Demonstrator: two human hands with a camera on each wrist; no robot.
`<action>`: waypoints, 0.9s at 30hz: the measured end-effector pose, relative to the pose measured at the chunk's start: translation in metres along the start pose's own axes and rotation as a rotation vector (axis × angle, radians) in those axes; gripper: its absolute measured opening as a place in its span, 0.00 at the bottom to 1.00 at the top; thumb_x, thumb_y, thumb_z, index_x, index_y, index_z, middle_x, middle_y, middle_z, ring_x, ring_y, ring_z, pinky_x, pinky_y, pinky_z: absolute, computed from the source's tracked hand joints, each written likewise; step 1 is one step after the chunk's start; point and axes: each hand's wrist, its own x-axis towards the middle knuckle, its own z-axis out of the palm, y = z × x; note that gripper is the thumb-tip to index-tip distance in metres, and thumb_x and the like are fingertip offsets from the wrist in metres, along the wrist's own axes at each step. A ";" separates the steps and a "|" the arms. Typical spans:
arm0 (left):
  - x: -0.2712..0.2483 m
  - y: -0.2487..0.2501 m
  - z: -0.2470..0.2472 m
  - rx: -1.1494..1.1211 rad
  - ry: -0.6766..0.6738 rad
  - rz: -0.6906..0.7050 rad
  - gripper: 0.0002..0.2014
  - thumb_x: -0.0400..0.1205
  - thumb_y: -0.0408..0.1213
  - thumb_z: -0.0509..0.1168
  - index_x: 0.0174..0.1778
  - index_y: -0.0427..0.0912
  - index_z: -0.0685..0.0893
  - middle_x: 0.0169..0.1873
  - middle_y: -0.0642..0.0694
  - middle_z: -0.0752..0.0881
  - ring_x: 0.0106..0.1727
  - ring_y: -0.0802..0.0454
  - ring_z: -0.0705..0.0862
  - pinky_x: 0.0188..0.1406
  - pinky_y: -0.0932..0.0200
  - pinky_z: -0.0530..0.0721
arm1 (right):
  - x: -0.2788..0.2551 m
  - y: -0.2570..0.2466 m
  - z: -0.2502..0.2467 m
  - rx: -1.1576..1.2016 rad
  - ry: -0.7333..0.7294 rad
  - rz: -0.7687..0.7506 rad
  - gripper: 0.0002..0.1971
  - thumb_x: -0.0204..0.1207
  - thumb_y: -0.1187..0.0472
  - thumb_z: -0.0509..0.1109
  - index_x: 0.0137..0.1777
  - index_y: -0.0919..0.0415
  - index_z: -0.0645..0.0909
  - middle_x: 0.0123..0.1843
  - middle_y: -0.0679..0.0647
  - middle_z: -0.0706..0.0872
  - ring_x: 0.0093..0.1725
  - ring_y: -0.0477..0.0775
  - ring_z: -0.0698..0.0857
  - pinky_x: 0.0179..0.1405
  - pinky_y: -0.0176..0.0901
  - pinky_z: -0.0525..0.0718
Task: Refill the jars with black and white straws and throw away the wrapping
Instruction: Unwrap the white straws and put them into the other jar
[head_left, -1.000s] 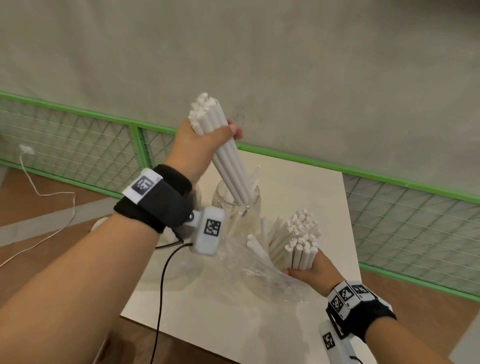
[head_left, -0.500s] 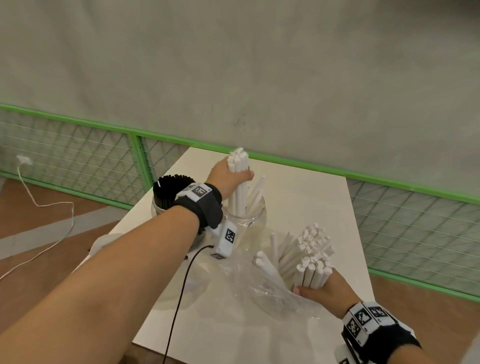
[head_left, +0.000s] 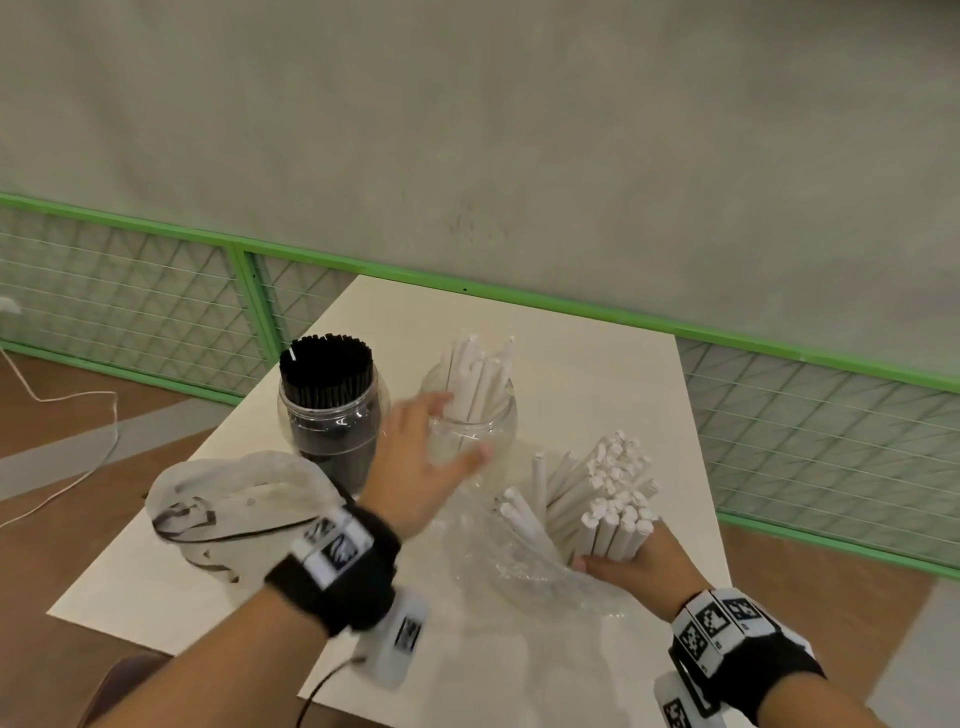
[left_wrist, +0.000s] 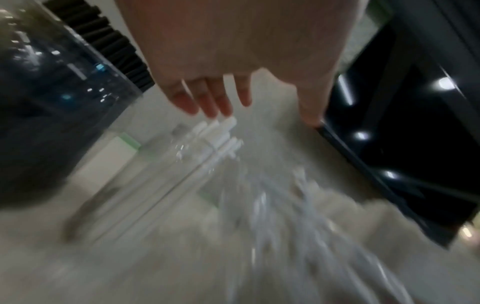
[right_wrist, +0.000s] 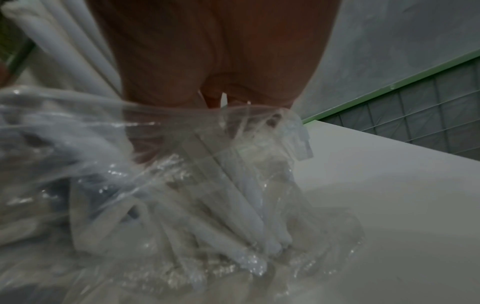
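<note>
On the white table (head_left: 597, 374) stand two clear jars. The left jar (head_left: 332, 415) is packed with black straws. The right jar (head_left: 470, 415) holds a loose bunch of white straws (head_left: 480, 374). My left hand (head_left: 421, 462) hangs empty with spread fingers (left_wrist: 207, 98) just in front of that jar, blurred. My right hand (head_left: 631, 564) grips a bundle of white straws (head_left: 602, 499) standing in its crumpled clear wrapping (head_left: 514, 561), seen close in the right wrist view as clear film (right_wrist: 182, 164) around the straws.
An empty crumpled plastic bag (head_left: 234, 499) with dark print lies on the table's left part. A green-framed mesh fence (head_left: 156, 301) runs behind the table, with a white cable (head_left: 78, 415) on the floor to the left.
My left hand lowered its bunch of white straws into the right jar, let go and pulled back toward me, empty. The right hand kept hold of the wrapped bundle.
</note>
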 end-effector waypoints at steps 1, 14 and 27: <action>-0.022 -0.004 0.006 0.060 -0.159 -0.034 0.47 0.60 0.72 0.68 0.74 0.60 0.64 0.65 0.55 0.69 0.69 0.53 0.69 0.70 0.53 0.71 | -0.003 -0.004 -0.001 -0.100 0.073 -0.043 0.35 0.49 0.40 0.84 0.59 0.47 0.83 0.57 0.47 0.84 0.60 0.53 0.82 0.63 0.57 0.81; -0.043 -0.011 0.082 -0.048 -0.495 -0.251 0.36 0.68 0.49 0.78 0.71 0.54 0.71 0.63 0.49 0.80 0.61 0.48 0.81 0.56 0.51 0.83 | -0.007 -0.034 -0.007 0.140 -0.184 -0.087 0.26 0.58 0.66 0.86 0.56 0.51 0.82 0.49 0.44 0.89 0.51 0.36 0.87 0.50 0.26 0.79; -0.042 0.039 -0.083 -0.144 -0.138 -0.151 0.28 0.69 0.48 0.78 0.64 0.60 0.78 0.55 0.57 0.84 0.46 0.61 0.85 0.33 0.62 0.86 | 0.012 -0.196 0.018 0.337 -0.266 -0.459 0.33 0.66 0.55 0.82 0.72 0.50 0.76 0.64 0.43 0.86 0.65 0.40 0.83 0.63 0.35 0.81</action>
